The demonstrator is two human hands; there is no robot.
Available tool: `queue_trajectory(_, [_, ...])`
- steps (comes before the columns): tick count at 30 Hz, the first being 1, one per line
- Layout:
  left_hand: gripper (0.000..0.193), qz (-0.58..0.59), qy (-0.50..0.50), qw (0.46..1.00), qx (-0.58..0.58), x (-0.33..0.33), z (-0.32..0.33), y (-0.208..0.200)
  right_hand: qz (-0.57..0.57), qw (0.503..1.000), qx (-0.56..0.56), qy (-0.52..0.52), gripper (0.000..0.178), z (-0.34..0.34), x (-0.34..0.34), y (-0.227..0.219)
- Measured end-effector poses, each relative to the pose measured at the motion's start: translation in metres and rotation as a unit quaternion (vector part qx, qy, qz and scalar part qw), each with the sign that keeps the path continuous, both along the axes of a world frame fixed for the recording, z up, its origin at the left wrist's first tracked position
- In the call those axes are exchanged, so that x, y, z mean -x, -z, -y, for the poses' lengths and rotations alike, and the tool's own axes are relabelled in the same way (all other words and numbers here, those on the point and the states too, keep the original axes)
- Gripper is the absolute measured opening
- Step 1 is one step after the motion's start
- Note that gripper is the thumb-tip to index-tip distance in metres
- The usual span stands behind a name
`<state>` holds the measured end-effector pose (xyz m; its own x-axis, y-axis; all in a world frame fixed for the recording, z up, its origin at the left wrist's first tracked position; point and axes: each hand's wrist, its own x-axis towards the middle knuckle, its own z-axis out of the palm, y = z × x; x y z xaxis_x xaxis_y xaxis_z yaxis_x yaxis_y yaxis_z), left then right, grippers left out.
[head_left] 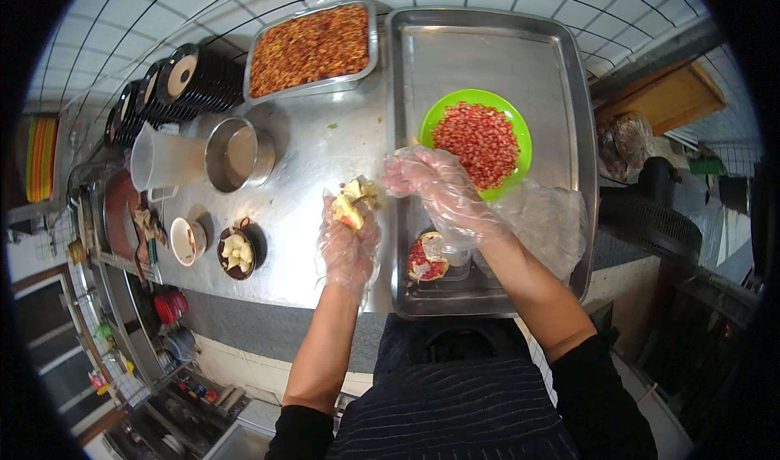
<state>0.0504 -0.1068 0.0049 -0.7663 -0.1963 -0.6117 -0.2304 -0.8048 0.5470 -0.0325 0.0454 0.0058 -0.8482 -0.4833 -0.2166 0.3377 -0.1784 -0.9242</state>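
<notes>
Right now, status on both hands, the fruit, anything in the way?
Left hand holding pomegranate piece. Right hand curled near green plate, grip hidden. Possible obstruction: clear plastic on metal tray.

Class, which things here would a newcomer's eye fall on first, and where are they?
The bright green plate heaped with red seeds leaps out first, on the large metal tray. Next come the clear-gloved hands: the left hand holding a pale yellow fruit piece, the right hand by the plate. Behind, left of the tray, sits a metal pan of reddish-brown food.
</notes>
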Motion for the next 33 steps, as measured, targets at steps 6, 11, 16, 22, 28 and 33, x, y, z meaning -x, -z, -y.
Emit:
queue_trajectory(6, [0.036,0.033,-0.065,0.997,0.024,-0.041,0.029,0.009,-0.3,0.915,-0.242,-0.122,0.016,0.043,-0.001,-0.01])
queue_trajectory(11, [0.036,0.047,-0.094,0.994,0.011,-0.042,0.032,0.014,-0.317,0.902,-0.263,-0.126,0.017,0.051,-0.003,0.001])
queue_trajectory(16, [0.036,0.038,-0.094,0.994,-0.048,-0.036,0.035,0.02,-0.389,0.876,-0.277,-0.065,0.012,0.055,-0.005,0.007])
queue_trajectory(22, [0.041,0.022,-0.087,0.993,-0.071,-0.027,0.033,0.015,-0.37,0.877,-0.306,-0.034,0.013,0.054,-0.012,0.006])
queue_trajectory(28, [0.04,0.027,-0.084,0.993,-0.074,-0.018,0.025,0.016,-0.298,0.924,-0.237,-0.032,0.014,0.05,-0.026,-0.005])
queue_trajectory(33, [0.036,0.021,-0.039,0.999,0.03,-0.012,0.009,0.017,0.02,0.99,-0.108,-0.086,0.022,0.049,-0.029,-0.005])
